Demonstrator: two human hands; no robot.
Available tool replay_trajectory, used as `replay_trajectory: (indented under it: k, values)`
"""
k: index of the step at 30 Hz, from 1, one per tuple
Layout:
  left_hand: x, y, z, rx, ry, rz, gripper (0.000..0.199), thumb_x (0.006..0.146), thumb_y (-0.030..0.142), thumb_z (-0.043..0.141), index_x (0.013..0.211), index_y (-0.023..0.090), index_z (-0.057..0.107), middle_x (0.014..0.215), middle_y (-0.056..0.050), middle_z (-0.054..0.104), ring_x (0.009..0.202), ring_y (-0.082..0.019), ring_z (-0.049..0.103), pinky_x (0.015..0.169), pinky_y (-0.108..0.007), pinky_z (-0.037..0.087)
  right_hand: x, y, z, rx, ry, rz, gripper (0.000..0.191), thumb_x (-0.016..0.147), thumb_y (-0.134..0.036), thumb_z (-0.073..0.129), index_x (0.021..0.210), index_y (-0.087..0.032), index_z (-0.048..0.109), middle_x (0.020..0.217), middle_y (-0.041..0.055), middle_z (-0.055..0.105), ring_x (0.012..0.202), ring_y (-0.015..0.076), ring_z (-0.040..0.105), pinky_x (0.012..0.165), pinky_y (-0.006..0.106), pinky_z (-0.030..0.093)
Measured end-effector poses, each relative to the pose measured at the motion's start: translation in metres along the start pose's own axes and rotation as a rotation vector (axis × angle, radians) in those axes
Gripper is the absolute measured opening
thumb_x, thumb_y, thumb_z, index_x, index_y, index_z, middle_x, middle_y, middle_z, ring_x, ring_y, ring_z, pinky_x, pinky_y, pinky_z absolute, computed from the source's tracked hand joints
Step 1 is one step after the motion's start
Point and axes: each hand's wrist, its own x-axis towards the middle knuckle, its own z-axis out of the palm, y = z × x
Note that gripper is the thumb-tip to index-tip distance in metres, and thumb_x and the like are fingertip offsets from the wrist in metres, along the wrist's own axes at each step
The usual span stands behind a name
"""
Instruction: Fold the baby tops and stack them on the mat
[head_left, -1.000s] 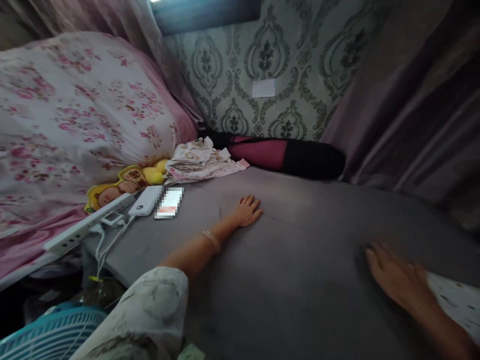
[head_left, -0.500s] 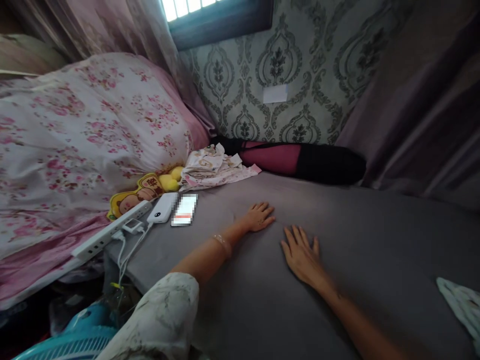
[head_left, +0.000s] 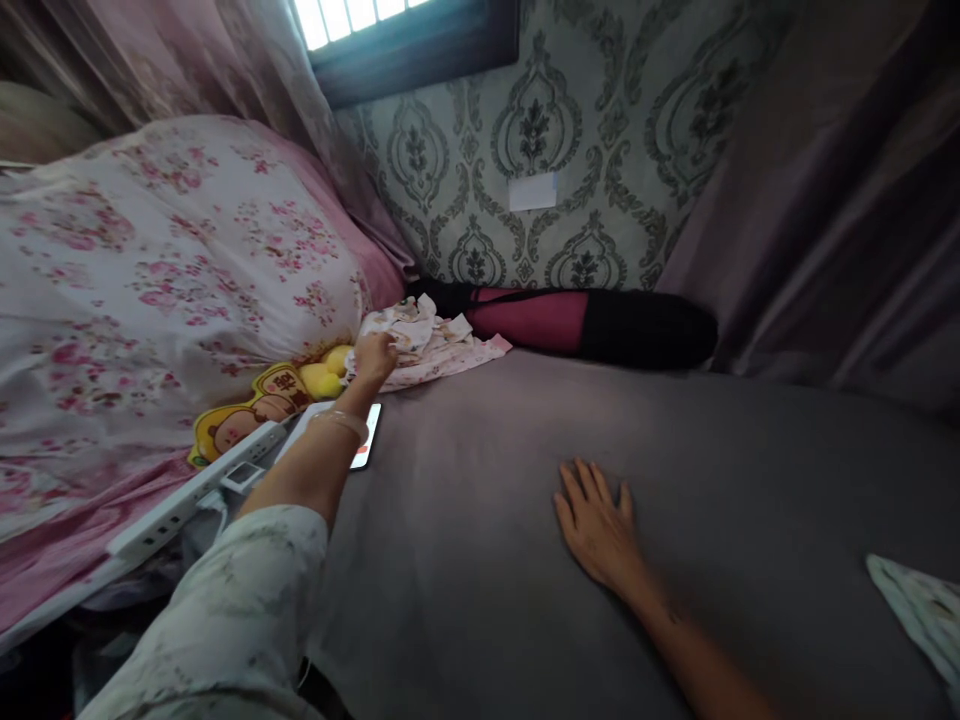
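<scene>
My left hand reaches to the pile of light patterned clothes at the far left of the grey sheet. Its fingers are bent together at the pile's left edge, closed on the cloth; the fingertips are partly hidden. A clear bangle circles that wrist. Beneath the forearm lies a phone with a lit screen, partly covered. My right hand rests flat on the grey bed sheet, fingers spread, holding nothing.
A white power strip and a yellow plush toy line the left edge beside floral bedding. Along the patterned wall lies a long black and dark red bag. A folded patterned cloth sits at the right.
My left hand has moved from the sheet left and away from me, onto the clothes pile, and its fingers have closed. My right hand stays flat. The view has shifted slightly.
</scene>
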Motion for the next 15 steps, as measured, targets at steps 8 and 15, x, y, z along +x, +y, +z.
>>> replay_trajectory:
  k: [8,15]
  values:
    - [0.014,-0.032,-0.002,0.251,-0.092,-0.099,0.040,0.081,0.027,0.054,0.119,0.019,0.065,0.123,-0.020,0.060,0.115,-0.041,0.049,0.093,-0.056,0.035,0.000,0.001,-0.002,0.021,-0.004,0.000,0.059,0.097,-0.044,0.021,0.146,-0.017,0.040,0.153,0.0123,0.034,0.142,0.0314,0.025,0.112,0.062,0.012]
    - [0.015,-0.028,-0.002,0.285,-0.038,-0.077,0.033,0.081,0.022,0.050,0.106,0.014,0.071,0.115,-0.023,0.061,0.113,-0.040,0.051,0.094,-0.057,0.032,0.000,0.000,-0.002,0.022,-0.001,0.002,0.058,0.098,-0.043,0.022,0.146,-0.016,0.040,0.153,0.0130,0.034,0.142,0.0317,0.025,0.112,0.062,0.012]
